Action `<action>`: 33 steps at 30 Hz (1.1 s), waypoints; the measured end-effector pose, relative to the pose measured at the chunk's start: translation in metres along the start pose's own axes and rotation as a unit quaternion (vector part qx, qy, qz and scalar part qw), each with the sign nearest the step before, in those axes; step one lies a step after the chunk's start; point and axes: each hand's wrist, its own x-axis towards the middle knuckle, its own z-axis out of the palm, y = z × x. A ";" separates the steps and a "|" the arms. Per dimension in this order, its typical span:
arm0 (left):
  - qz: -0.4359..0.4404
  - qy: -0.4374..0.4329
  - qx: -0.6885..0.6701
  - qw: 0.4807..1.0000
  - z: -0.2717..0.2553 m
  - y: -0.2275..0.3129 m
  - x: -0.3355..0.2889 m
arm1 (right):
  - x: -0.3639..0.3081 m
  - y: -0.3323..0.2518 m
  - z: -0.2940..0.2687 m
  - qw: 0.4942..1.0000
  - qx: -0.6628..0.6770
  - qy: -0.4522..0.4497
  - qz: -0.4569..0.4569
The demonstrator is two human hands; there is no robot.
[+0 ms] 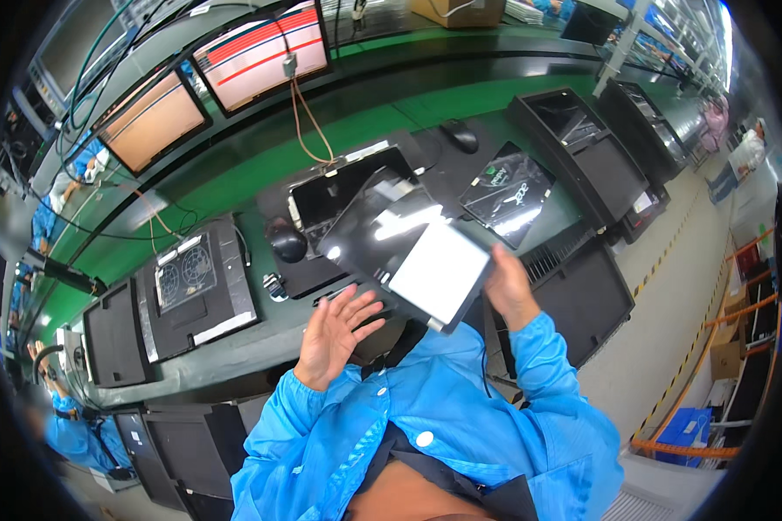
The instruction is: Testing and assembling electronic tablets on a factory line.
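A glossy dark flat screen panel (369, 221) is tilted in front of me above the bench. My right hand (509, 288) grips it by its right edge, fingers partly hidden behind it. Its near part shows a bright white rectangle (440, 271); I cannot tell whether that is a sheet or a reflection. To the left of the panel, my left hand (334, 337) is open, palm up, fingers spread and holding nothing. Partly hidden behind the panel, another dark screen (326, 195) lies in a black fixture. A film-wrapped black panel (508, 193) lies to the right.
Black mice (287, 241) (459, 135) sit on the bench. At left stands a black fixture with a clear plate (185, 271). Black trays (582, 304) are at right, with more below the bench. Two monitors (265, 56) (155, 120) and hanging cables are beyond. Other people work nearby.
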 end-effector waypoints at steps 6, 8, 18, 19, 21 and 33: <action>-0.042 0.016 -0.013 0.999 0.012 0.002 0.057 | 0.032 -0.079 -0.098 0.986 -0.035 0.095 -0.136; -0.035 0.052 -0.068 0.996 0.016 0.004 0.075 | 0.050 -0.093 -0.129 0.983 -0.028 0.115 -0.142; -0.054 0.091 -0.334 0.937 0.010 0.019 0.106 | 0.091 -0.124 -0.192 0.947 -0.199 0.253 0.007; -0.054 0.087 -0.349 0.932 0.009 0.018 0.107 | 0.094 -0.131 -0.199 0.901 -0.327 0.282 0.048; -0.044 0.091 -0.357 0.929 0.006 0.015 0.109 | 0.080 -0.134 -0.136 0.643 -0.689 0.334 -0.023; -0.015 0.141 -0.332 0.933 0.016 0.009 0.118 | 0.211 -0.044 0.063 0.519 -0.744 -0.266 -0.326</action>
